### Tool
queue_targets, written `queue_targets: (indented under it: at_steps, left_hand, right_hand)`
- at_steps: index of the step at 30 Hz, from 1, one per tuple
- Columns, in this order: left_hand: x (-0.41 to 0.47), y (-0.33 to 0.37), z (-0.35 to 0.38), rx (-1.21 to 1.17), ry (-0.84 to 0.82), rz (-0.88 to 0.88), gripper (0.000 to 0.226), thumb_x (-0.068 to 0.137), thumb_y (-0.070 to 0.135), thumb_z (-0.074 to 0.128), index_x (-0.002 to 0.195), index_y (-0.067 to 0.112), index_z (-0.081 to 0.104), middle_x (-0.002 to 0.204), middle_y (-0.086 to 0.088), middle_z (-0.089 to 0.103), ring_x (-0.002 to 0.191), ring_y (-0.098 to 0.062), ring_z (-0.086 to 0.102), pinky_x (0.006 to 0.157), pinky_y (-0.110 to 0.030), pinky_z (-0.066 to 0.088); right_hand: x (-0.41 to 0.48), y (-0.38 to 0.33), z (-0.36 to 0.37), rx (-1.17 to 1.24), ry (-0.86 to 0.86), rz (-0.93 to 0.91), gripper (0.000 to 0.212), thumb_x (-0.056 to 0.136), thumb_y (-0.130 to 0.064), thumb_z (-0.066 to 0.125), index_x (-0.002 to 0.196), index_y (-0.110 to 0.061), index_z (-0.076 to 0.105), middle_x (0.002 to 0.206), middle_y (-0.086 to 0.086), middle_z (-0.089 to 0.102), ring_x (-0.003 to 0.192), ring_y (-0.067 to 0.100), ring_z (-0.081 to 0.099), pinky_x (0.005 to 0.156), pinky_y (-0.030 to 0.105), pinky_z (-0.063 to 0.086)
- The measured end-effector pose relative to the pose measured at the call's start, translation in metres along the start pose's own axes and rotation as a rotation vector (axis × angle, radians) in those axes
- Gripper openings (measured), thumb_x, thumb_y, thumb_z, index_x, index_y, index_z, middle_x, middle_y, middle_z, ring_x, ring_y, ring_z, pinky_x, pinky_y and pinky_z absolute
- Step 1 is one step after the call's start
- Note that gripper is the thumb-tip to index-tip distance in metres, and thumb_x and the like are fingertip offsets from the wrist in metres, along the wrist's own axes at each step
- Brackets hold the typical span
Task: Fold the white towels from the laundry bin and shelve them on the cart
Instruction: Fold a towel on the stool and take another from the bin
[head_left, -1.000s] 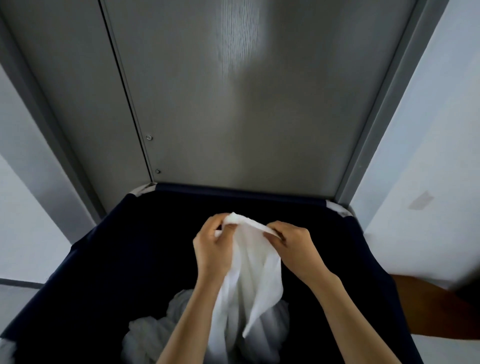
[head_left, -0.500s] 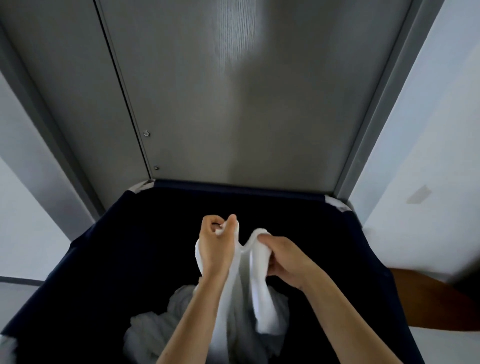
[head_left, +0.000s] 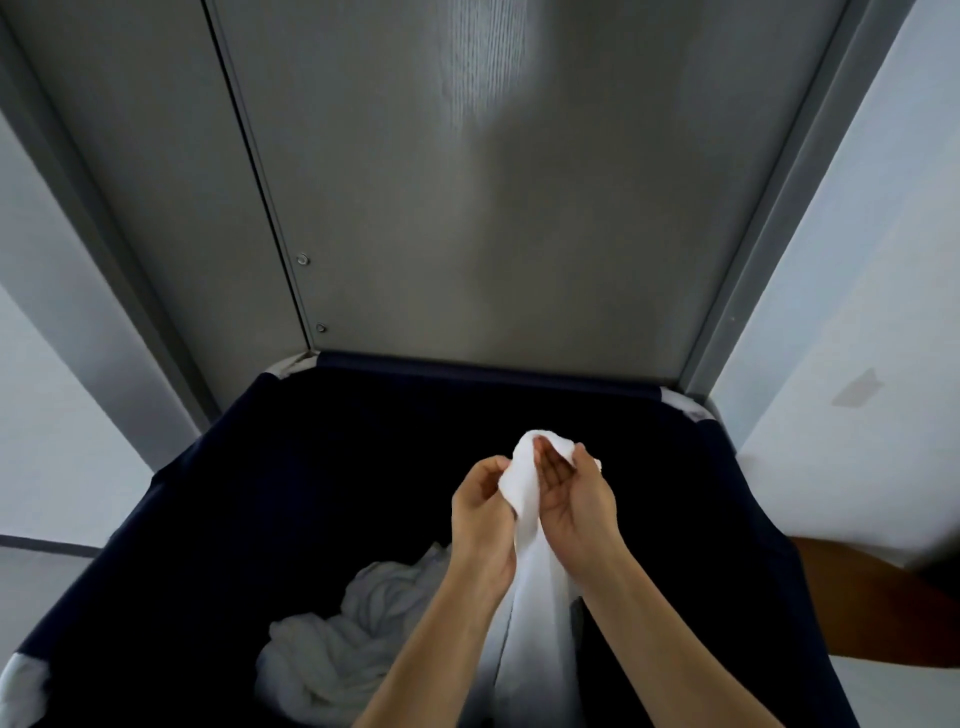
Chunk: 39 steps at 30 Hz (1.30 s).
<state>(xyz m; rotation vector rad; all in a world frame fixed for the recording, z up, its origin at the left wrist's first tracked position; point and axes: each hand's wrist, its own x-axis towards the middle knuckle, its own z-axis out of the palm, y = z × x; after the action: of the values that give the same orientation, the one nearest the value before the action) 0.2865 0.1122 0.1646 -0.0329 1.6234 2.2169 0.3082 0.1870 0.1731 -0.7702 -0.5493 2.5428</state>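
Above the dark laundry bin (head_left: 218, 499), our left hand (head_left: 480, 514) and right hand (head_left: 576, 499) pinch one white towel's (head_left: 524, 483) top, letting it hang to find an edge.

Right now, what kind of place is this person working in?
Probably a laundry or service area, perhaps in a hotel. A large dark fabric bin holds a pile of white towels, the left hand and right hand hold one towel over it, and a grey metal door stands behind.

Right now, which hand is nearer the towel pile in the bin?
Left. The left hand is above-right of the pile; the right hand is farther right, past the held towel.
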Motion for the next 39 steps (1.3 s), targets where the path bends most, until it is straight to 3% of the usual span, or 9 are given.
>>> queue_targets:
  at_steps: [4,9,11,17,21,24,29,36,39]
  left_hand:
    - [0.003,-0.008,0.003,0.104,0.052,0.062,0.022,0.09,-0.001,0.053,0.072,0.01,0.05,0.065,-0.001,0.048,0.056,-0.007,0.043,0.05,-0.017,0.038]
    - [0.0,-0.011,0.004,0.076,-0.04,-0.014,0.014,0.085,0.009,0.066,0.099,0.012,0.065,0.09,-0.001,0.071,0.083,-0.012,0.069,0.073,-0.021,0.055]
    - [0.0,-0.012,0.002,0.095,-0.108,-0.009,0.01,0.088,0.008,0.062,0.093,0.009,0.07,0.089,-0.006,0.073,0.087,-0.018,0.07,0.078,-0.028,0.056]
    - [0.007,-0.019,0.002,0.158,0.047,-0.01,0.01,0.086,0.007,0.064,0.08,0.008,0.072,0.074,-0.01,0.07,0.072,-0.022,0.067,0.069,-0.033,0.054]
    - [0.006,-0.023,0.001,0.158,0.119,0.049,0.013,0.087,0.009,0.062,0.079,0.013,0.071,0.068,-0.003,0.066,0.069,-0.015,0.061,0.065,-0.03,0.05]
    - [0.005,-0.019,-0.001,0.11,0.16,0.089,0.016,0.088,0.008,0.062,0.079,0.017,0.072,0.067,0.004,0.066,0.069,-0.01,0.061,0.069,-0.029,0.05]
    - [0.004,-0.008,-0.001,-0.011,0.183,0.117,0.021,0.088,0.003,0.06,0.079,0.019,0.072,0.071,0.007,0.07,0.074,-0.008,0.065,0.075,-0.03,0.054]
    - [0.005,-0.004,0.001,-0.14,0.202,0.148,0.017,0.088,0.001,0.058,0.084,0.012,0.07,0.084,0.002,0.07,0.079,-0.003,0.065,0.078,-0.015,0.05]
    - [0.005,-0.004,-0.002,-0.163,0.21,0.169,0.016,0.088,0.002,0.059,0.085,0.013,0.071,0.084,0.001,0.069,0.076,-0.005,0.06,0.081,-0.021,0.048]
  right_hand:
    - [0.002,0.007,-0.008,-0.015,0.07,-0.056,0.036,0.101,-0.024,0.037,0.089,0.0,0.061,0.066,0.006,0.071,0.063,0.011,0.07,0.069,0.019,0.055]
    - [-0.009,0.005,-0.008,-0.205,0.101,0.003,0.04,0.099,-0.033,0.04,0.085,-0.003,0.064,0.063,0.009,0.068,0.061,0.02,0.066,0.063,0.03,0.055]
    - [-0.009,0.004,-0.008,-0.187,0.092,0.033,0.04,0.098,-0.035,0.041,0.088,-0.003,0.062,0.064,0.01,0.068,0.057,0.019,0.066,0.058,0.029,0.055]
    - [-0.001,0.011,-0.009,-0.194,0.052,-0.062,0.045,0.103,-0.024,0.028,0.082,-0.003,0.061,0.064,0.007,0.069,0.059,0.011,0.068,0.075,0.024,0.049]
    - [-0.002,0.012,-0.008,-0.189,0.048,-0.045,0.045,0.103,-0.027,0.028,0.085,-0.002,0.061,0.071,0.006,0.07,0.066,0.011,0.068,0.067,0.019,0.05]
    - [-0.004,0.012,-0.005,-0.3,0.05,-0.084,0.043,0.103,-0.029,0.028,0.088,-0.007,0.062,0.084,0.007,0.069,0.083,0.015,0.064,0.076,0.023,0.047]
    - [-0.006,0.011,-0.007,-0.422,0.027,-0.164,0.043,0.103,-0.027,0.024,0.094,-0.011,0.063,0.079,0.0,0.073,0.087,0.014,0.066,0.079,0.025,0.049]
    - [-0.003,0.011,-0.009,-0.276,-0.04,-0.124,0.05,0.104,-0.031,0.02,0.093,-0.002,0.059,0.081,0.005,0.074,0.071,0.017,0.071,0.068,0.029,0.052]
    - [-0.002,0.01,-0.009,-0.254,-0.043,-0.131,0.049,0.104,-0.031,0.02,0.095,-0.002,0.059,0.085,0.006,0.074,0.075,0.019,0.071,0.065,0.028,0.055]
